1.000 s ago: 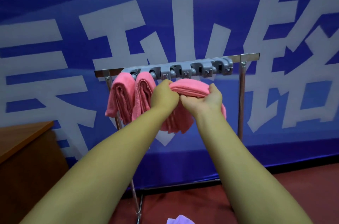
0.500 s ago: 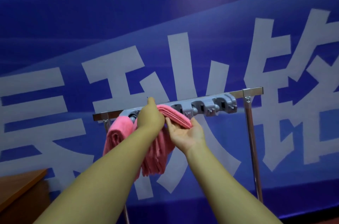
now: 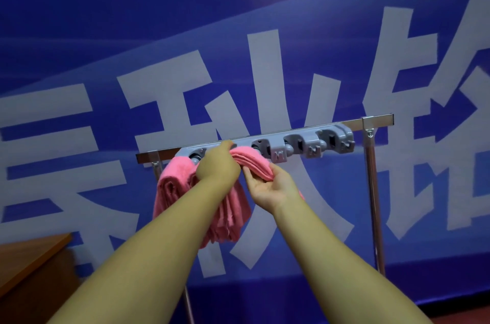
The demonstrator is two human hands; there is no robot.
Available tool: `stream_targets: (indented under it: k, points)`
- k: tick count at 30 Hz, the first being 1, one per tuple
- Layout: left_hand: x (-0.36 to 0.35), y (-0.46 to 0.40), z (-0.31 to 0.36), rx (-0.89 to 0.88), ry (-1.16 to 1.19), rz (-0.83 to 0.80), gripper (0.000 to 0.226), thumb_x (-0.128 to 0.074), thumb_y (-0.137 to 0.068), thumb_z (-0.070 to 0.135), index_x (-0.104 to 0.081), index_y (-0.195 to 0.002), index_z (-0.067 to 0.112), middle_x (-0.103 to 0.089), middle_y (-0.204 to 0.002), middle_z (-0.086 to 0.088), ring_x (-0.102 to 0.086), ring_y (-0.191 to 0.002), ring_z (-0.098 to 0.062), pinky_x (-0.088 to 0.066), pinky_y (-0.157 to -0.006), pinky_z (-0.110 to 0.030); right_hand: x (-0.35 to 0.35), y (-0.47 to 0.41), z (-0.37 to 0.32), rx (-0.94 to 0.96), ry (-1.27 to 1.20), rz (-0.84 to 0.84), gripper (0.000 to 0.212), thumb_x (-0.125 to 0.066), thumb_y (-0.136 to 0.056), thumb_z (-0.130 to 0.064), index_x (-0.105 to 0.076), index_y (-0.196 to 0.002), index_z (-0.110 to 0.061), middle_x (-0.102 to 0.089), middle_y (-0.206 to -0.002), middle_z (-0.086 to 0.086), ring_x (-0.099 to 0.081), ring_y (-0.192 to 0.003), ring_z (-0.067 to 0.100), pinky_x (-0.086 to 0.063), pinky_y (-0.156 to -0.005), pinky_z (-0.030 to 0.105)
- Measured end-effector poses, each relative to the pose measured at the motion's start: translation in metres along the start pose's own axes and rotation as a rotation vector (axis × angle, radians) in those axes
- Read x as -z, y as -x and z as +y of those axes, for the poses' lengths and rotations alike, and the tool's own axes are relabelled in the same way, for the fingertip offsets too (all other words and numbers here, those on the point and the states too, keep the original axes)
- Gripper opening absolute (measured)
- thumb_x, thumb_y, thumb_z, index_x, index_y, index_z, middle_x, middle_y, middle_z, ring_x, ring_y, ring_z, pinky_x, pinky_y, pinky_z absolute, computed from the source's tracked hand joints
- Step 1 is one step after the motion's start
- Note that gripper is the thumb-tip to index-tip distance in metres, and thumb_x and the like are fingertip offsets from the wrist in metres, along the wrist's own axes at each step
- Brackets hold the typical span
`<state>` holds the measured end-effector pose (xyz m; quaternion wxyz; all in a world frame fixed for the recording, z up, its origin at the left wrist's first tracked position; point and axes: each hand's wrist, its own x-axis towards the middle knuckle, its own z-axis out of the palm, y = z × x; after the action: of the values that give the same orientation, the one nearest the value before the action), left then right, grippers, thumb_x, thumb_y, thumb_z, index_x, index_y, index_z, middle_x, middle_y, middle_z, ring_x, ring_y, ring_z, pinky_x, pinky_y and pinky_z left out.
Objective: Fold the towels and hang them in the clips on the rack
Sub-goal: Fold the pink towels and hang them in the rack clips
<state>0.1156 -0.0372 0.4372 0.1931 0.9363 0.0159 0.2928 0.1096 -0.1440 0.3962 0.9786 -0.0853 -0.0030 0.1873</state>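
Pinching the folded pink towel [image 3: 253, 164] in my left hand [image 3: 218, 166] and right hand [image 3: 267, 185], I next seat it in the centre-frame clip [image 3: 258, 145].

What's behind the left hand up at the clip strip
The left hand covers a stretch of the grey clip strip and the pink towel being pushed up to it. Whether the towel is seated in a clip there cannot be seen.

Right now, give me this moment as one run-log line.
step: clipping third pink towel | left hand: pressing fold at clip strip | right hand: holding fold underneath | hung: one towel visible
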Motion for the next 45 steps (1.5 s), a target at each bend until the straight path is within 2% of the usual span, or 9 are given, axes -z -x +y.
stream_targets:
  k: [4, 9, 14, 21, 30, 35, 39, 41, 45]
  points:
    - [-0.002, 0.005, 0.006, -0.117, -0.099, -0.123, 0.055, -0.049, -0.079, 0.009, -0.045, -0.132, 0.024, -0.056, -0.129, -0.011, -0.053, -0.117, -0.031, -0.044, -0.092, -0.036, 0.022, -0.005, 0.005, 0.007, 0.003, 0.04, 0.028, -0.039, -0.097, -0.012, -0.059, -0.106, 0.005, -0.064, -0.093, 0.02, -0.062, -0.083, 0.031, -0.057, -0.053, 0.041]
    - [-0.003, 0.007, 0.011, -0.268, -0.132, -0.064, 0.051, -0.049, -0.078, 0.001, -0.054, -0.126, 0.018, -0.056, -0.128, -0.009, -0.052, -0.119, -0.03, -0.044, -0.097, -0.039, 0.024, 0.006, 0.003, -0.003, -0.042, 0.012, 0.043, -0.044, -0.098, -0.032, -0.058, -0.098, 0.008, -0.064, -0.093, 0.023, -0.063, -0.084, 0.033, -0.056, -0.055, 0.045]
    - [0.0, 0.003, 0.005, -0.218, -0.126, 0.0, 0.038, -0.053, -0.076, 0.0, -0.062, -0.111, 0.011, -0.065, -0.115, -0.011, -0.058, -0.108, -0.032, -0.045, -0.088, -0.038, 0.01, 0.013, 0.001, -0.043, -0.048, -0.049, 0.039, -0.049, -0.096, -0.029, -0.06, -0.103, 0.007, -0.064, -0.094, 0.021, -0.063, -0.081, 0.029, -0.059, -0.051, 0.036]
    - [-0.007, 0.006, 0.003, -0.204, -0.12, -0.127, 0.043, -0.052, -0.079, 0.0, -0.05, -0.122, 0.008, -0.056, -0.125, -0.014, -0.055, -0.113, -0.033, -0.045, -0.093, -0.04, 0.035, 0.013, 0.01, -0.087, -0.01, 0.076, 0.041, -0.045, -0.097, -0.028, -0.058, -0.096, 0.01, -0.062, -0.087, 0.019, -0.066, -0.048, 0.028, -0.057, -0.047, 0.033]
    - [-0.003, 0.027, -0.005, -0.141, 0.017, -0.307, 0.079, -0.048, -0.081, -0.004, -0.012, -0.15, 0.011, -0.035, -0.149, -0.017, -0.039, -0.133, -0.029, -0.035, -0.103, -0.033, 0.063, 0.046, -0.004, -0.045, -0.001, 0.2, 0.034, -0.04, -0.099, -0.017, -0.055, -0.083, 0.009, -0.059, -0.08, 0.016, -0.063, -0.049, 0.024, -0.052, -0.039, 0.024]
    - [-0.012, 0.069, -0.016, -0.213, 0.149, -0.102, 0.086, -0.056, -0.083, 0.004, -0.005, -0.15, 0.014, -0.015, -0.157, -0.011, -0.017, -0.144, -0.026, -0.017, -0.116, -0.033, 0.086, 0.072, -0.024, 0.027, 0.014, 0.292, 0.027, -0.039, -0.099, -0.014, -0.052, -0.085, 0.004, -0.056, -0.079, 0.012, -0.056, -0.063, 0.017, -0.05, -0.037, 0.022]
    - [-0.041, 0.16, -0.044, -0.312, 0.347, 0.205, 0.067, -0.056, -0.081, 0.006, -0.03, -0.143, 0.004, -0.032, -0.149, -0.015, -0.025, -0.139, -0.023, -0.01, -0.115, -0.017, 0.131, 0.089, -0.032, 0.053, 0.106, 0.383, 0.026, -0.039, -0.098, -0.013, -0.053, -0.083, 0.003, -0.056, -0.078, 0.01, -0.061, -0.04, 0.018, -0.049, -0.038, 0.019]
    - [-0.07, 0.214, -0.067, -0.269, 0.362, 0.102, 0.061, -0.053, -0.08, 0.012, -0.038, -0.138, 0.002, -0.039, -0.143, -0.016, -0.032, -0.135, -0.024, -0.016, -0.113, -0.019, 0.171, 0.093, -0.028, 0.048, 0.157, 0.481, 0.026, -0.038, -0.098, -0.014, -0.052, -0.081, 0.002, -0.056, -0.078, 0.009, -0.061, -0.041, 0.016, -0.049, -0.039, 0.017]
    - [-0.135, 0.299, -0.111, 0.021, 0.375, -0.526, 0.045, -0.058, -0.085, 0.009, -0.051, -0.129, 0.007, -0.055, -0.13, -0.012, -0.052, -0.121, -0.024, -0.032, -0.101, -0.018, 0.28, 0.102, -0.002, -0.035, 0.294, 0.763, 0.031, -0.032, -0.098, -0.013, -0.049, -0.075, 0.0, -0.06, -0.064, 0.01, -0.059, -0.041, 0.014, -0.045, -0.033, 0.016]
